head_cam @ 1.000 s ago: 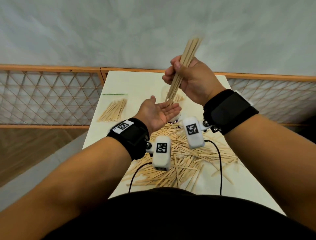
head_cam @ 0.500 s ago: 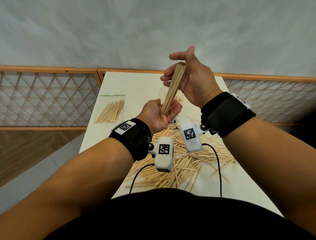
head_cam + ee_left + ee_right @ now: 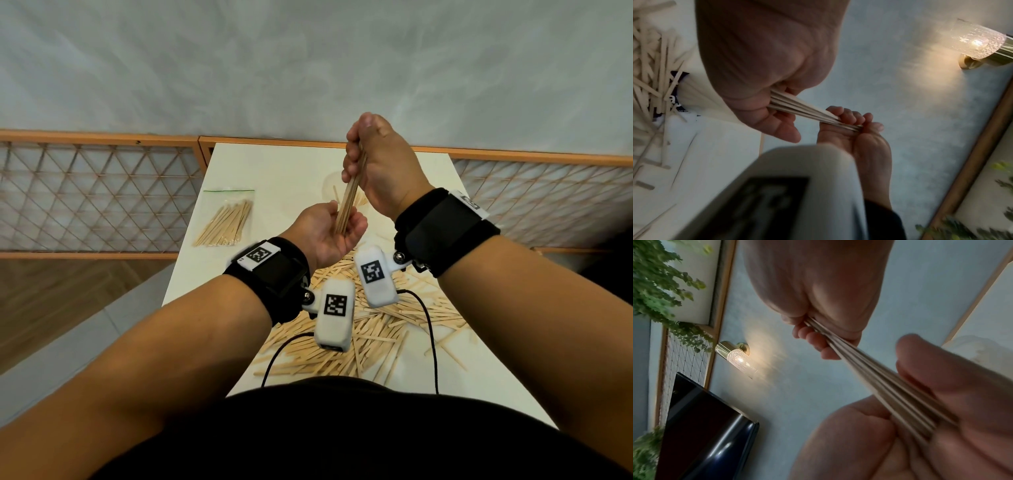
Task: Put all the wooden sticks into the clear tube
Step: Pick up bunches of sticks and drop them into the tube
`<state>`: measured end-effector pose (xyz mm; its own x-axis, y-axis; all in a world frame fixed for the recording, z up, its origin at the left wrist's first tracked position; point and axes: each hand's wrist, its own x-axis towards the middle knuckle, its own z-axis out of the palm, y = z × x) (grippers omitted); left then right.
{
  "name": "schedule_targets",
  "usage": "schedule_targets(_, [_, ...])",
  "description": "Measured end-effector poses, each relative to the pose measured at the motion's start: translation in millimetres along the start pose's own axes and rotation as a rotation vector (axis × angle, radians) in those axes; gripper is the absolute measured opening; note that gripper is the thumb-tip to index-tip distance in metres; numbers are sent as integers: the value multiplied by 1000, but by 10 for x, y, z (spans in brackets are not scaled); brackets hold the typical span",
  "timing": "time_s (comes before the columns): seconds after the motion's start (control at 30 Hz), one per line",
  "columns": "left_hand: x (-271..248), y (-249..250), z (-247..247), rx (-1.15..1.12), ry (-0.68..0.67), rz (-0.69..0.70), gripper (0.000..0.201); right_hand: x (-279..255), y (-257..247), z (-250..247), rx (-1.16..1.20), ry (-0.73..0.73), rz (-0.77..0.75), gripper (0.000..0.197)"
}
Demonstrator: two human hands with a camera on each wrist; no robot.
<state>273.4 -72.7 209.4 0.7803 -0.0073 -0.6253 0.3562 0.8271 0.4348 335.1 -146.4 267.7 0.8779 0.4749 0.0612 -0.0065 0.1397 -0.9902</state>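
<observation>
- A bundle of wooden sticks [image 3: 351, 198] is held nearly upright above the table [image 3: 284, 164] by the right hand [image 3: 380, 174], whose fingers [image 3: 812, 337] are curled tightly around its upper part.
- The bundle's lower ends are set against the upturned palm of the left hand [image 3: 329, 233]; its fingers [image 3: 846, 115] are loosely curled beside the stick tips.
- A loose pile of sticks [image 3: 387, 329] is spread on the table beneath the wrists.
- A clear bag of sticks [image 3: 226, 219] lies at the table's left edge.
- The clear tube [image 3: 334, 186] is seen only faintly on the table behind the hands, with some sticks inside it.
</observation>
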Motion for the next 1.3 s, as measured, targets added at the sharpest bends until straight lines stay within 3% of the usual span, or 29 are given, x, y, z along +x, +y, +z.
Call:
schedule_targets(0.07, [10, 2, -21, 182, -45, 69, 51, 32, -23, 10, -11, 29, -13, 32])
schedule_targets(0.13, [-1, 15, -78, 468, -97, 232, 52, 71, -61, -8, -6, 55, -21, 31])
schedule_targets(0.23, [-54, 37, -158, 881, -186, 475, 34, 115, -96, -29, -18, 73, -15, 31])
schedule_targets(0.3, [-78, 41, -155, 995, -211, 530, 21, 124, -88, -17, -31, 61, -3, 30])
schedule_targets(0.47, [-108, 65, -126, 1010, -193, 539, 17, 158, -81, -61, -125, -4, -6, 27])
schedule_targets(0.67, [-114, 95, -96, 975, -188, 539, 21, 185, -91, -209, -487, -87, -94, 24])
schedule_targets(0.83, [-118, 90, -115, 976, -235, 497, 24, 227, -208, -313, -623, -171, -22, 25])
schedule_targets(1.13, [-36, 174, -257, 1019, -239, 455, 27, 346, -492, -557, -577, -345, 94, 9])
schedule_targets(1.23, [-15, 174, -292, 979, -278, 406, 27, 374, -577, -574, -737, -425, 121, 21])
schedule_targets(1.3, [2, 161, -295, 979, -314, 387, 27, 383, -588, -538, -848, -437, 115, 17])
